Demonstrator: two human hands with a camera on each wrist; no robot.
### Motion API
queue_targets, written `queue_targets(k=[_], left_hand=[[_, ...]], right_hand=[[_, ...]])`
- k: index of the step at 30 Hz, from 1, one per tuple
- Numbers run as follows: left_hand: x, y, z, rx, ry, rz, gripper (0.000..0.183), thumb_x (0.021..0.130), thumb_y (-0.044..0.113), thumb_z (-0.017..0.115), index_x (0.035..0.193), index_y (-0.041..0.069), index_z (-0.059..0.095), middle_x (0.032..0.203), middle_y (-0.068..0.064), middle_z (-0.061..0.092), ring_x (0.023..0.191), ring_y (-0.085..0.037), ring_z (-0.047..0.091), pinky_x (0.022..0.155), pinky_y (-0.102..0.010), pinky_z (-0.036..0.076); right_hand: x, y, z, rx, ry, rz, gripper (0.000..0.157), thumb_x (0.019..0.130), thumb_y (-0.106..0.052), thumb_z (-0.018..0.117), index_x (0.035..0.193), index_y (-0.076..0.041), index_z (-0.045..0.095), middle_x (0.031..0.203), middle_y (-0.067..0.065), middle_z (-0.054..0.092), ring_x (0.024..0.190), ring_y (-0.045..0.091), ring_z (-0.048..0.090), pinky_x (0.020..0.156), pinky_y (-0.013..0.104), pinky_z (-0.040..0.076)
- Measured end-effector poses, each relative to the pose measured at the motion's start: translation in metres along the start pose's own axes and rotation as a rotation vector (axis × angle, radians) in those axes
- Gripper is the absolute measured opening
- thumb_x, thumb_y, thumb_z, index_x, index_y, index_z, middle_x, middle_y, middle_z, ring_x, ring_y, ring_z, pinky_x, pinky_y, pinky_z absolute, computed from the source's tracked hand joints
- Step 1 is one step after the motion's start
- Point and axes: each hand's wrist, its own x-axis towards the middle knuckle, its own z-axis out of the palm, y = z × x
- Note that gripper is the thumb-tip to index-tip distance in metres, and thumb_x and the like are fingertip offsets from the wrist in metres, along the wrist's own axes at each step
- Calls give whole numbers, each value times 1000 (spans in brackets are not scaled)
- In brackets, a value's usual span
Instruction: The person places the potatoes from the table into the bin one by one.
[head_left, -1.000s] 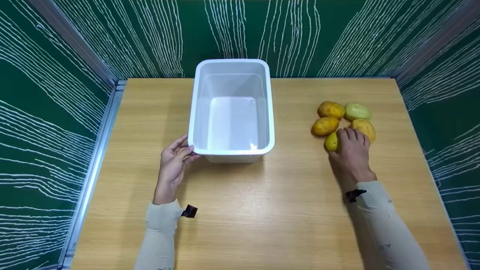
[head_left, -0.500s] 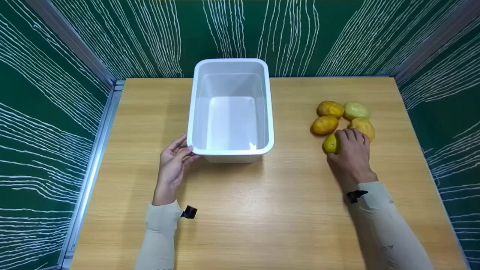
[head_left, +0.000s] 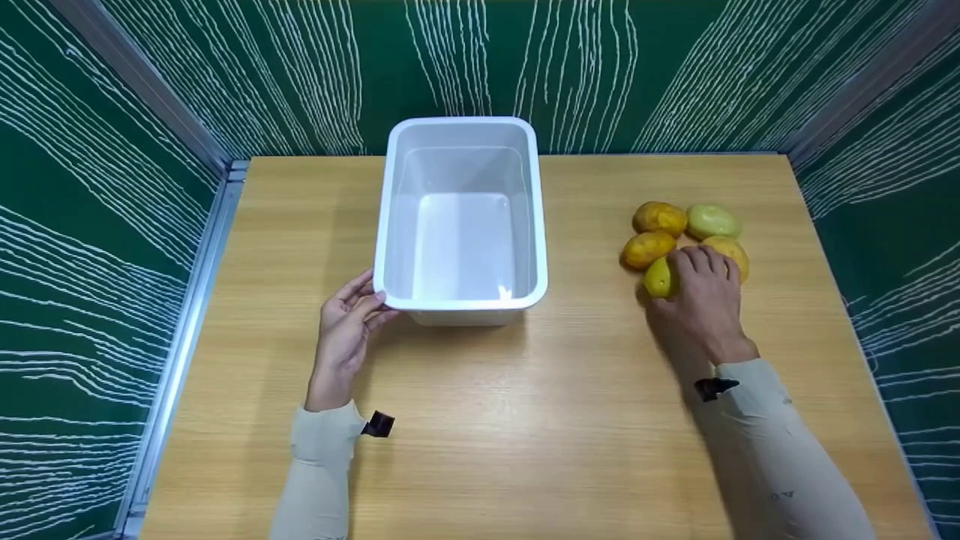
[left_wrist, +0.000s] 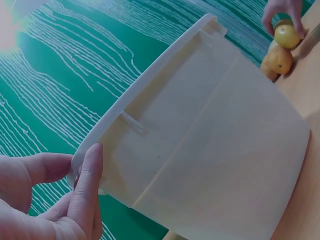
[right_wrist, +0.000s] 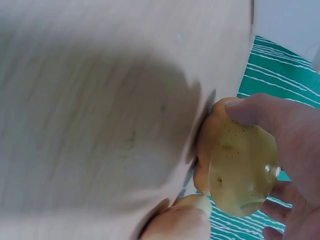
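Note:
My left hand (head_left: 346, 330) pinches the near left corner of the rim of a deep white plastic bin (head_left: 461, 306), thumb on one side and fingers on the other, as the left wrist view also shows. At the right of the table, my right hand (head_left: 707, 304) grips a yellow potato (head_left: 659, 279) with small dark specks (right_wrist: 242, 165). In the right wrist view the potato hangs slightly off the tabletop. Close behind it lie two orange-brown potatoes (head_left: 649, 250), a pale green one (head_left: 713, 222) and a light tan one (head_left: 731, 253), partly hidden by my fingers.
The bin stands upright near the back of the wooden table (head_left: 480, 435), with its bare inner floor visible. Green walls (head_left: 450, 60) with white wavy lines enclose the table at the back and both sides. A metal rail (head_left: 187, 322) runs along the left edge.
My right hand and the yellow potato have shifted slightly away from me and up, and the shadow beside the potato has widened. My left hand and the bin stay put.

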Motion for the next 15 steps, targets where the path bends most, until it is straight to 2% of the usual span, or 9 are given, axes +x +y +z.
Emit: queue_targets(k=[7,15], left_hand=[[0,0,-1,-6,-3,-4,51,99,-18,54,149,-14,45,110,-10,61,80,-16,71,74,-21,69],[0,-1,-1,-13,-25,15,52,98,-18,54,149,-15,44,111,-11,59,81,-16,71,74,-21,69]], right_hand=[[7,-9,-8,-2,8,-16,71,84,-27,89,138,3,54,142,28,53,139,51,38,124,70,26],[16,-14,-13,-5,98,-105,66,79,-20,92,130,3,58,137,28,57,134,50,44,119,68,34]])
